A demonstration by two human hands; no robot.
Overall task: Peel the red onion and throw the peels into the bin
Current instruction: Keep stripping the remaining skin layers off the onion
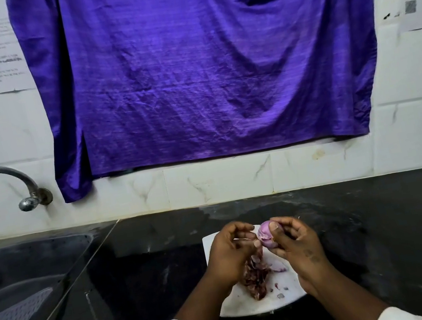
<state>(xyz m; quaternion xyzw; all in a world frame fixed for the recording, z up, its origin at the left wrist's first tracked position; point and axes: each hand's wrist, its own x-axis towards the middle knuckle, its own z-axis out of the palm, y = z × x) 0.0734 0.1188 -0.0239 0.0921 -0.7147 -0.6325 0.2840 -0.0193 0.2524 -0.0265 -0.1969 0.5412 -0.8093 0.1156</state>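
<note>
Purple and glossy, the onion (267, 235) is sitting in the right hand (294, 246), thumb pressing on its near face and fingers curling round behind, closed firmly on it. At its nine o'clock the left hand (232, 251) is pinching a thin strip of peel (259, 252) between thumb and fingertips, closed on that strip, which is hanging down toward six o'clock and seems attached at the bulb. Both hands are hovering just above the white board (287, 289), with the onion over its far edge.

Below the grip, at six o'clock, a heap of loose peels (254, 278) is lying on the board, with a few small scraps (280, 295) toward five o'clock. Judging by the bare, shiny skin showing, the peeling looks nearly done; one last strip is coming away. Clearing up is all left: no bin is in view, and the heap is waiting to be gathered and carried off.

As for the axis, it seems to be running roughly from eleven to five o'clock, but the thumb is hiding both ends, so I cannot tell root from tip.

Out at nine o'clock, the sink (34, 262) is set into the black counter (381, 215).
</note>
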